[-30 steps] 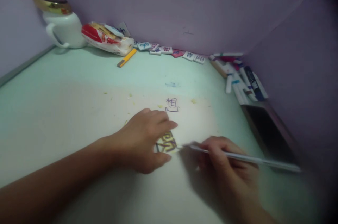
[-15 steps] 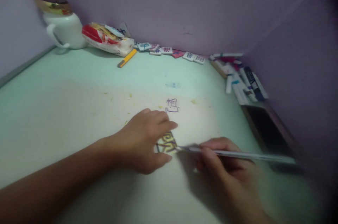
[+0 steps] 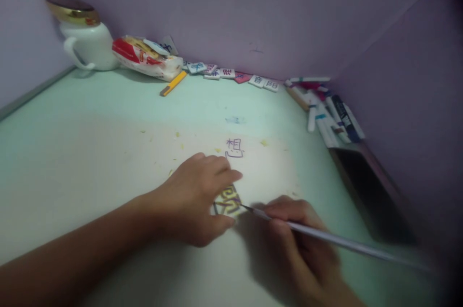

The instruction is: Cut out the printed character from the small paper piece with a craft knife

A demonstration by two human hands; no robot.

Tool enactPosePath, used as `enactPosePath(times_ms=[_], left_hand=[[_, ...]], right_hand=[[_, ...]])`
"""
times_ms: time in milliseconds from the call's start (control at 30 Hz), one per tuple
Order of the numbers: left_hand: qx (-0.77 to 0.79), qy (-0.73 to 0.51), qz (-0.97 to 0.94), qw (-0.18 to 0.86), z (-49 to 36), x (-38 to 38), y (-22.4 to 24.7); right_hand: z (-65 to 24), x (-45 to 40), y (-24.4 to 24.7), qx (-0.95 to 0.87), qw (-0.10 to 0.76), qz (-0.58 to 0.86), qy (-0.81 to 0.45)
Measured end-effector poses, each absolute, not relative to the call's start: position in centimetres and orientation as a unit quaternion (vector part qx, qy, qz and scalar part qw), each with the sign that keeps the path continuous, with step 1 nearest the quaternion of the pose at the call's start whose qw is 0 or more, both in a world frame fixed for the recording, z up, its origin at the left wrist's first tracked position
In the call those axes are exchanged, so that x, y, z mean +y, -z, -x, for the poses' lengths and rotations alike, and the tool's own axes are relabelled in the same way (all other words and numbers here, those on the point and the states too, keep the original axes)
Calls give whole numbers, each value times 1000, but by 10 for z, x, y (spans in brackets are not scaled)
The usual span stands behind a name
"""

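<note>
Under my left hand (image 3: 197, 201) lies a small square carved tile (image 3: 229, 203) with yellow and white strokes and dark lines. My thumb and fingers grip its edges against the work surface, and the palm hides its left part. In my right hand (image 3: 296, 234) is a slim pen-like craft knife (image 3: 325, 235), pinched near its front end. The dark pointed tip of the knife meets the right edge of the tile. Just beyond my left fingers, a purple character (image 3: 234, 147) is drawn on the pale mat (image 3: 108, 152).
Yellow crumbs (image 3: 264, 143) lie scattered on the mat. Along the back wall stand a white lidded mug (image 3: 92, 46), a red-and-white packet (image 3: 144, 58), a yellow box cutter (image 3: 173, 83) and several character tiles (image 3: 256, 80). At right are several markers (image 3: 325, 118) and a dark phone-like slab (image 3: 369, 191).
My right hand has shifted slightly left and down, and the knife's rear end now slopes lower. Its tip stays at the tile's right edge. My left hand keeps its hold; the view has tilted slightly.
</note>
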State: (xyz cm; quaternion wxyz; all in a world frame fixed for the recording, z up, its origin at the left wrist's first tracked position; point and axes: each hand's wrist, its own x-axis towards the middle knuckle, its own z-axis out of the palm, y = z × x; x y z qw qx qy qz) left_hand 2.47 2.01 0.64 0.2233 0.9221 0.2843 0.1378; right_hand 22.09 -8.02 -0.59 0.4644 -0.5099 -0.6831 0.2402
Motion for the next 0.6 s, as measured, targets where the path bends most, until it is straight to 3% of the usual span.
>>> enactPosePath(times_ms=[600], left_hand=[[277,-162,-921,221,-25,19,-3]], right_hand=[[-221,-80,12,-701,449,497,-245]])
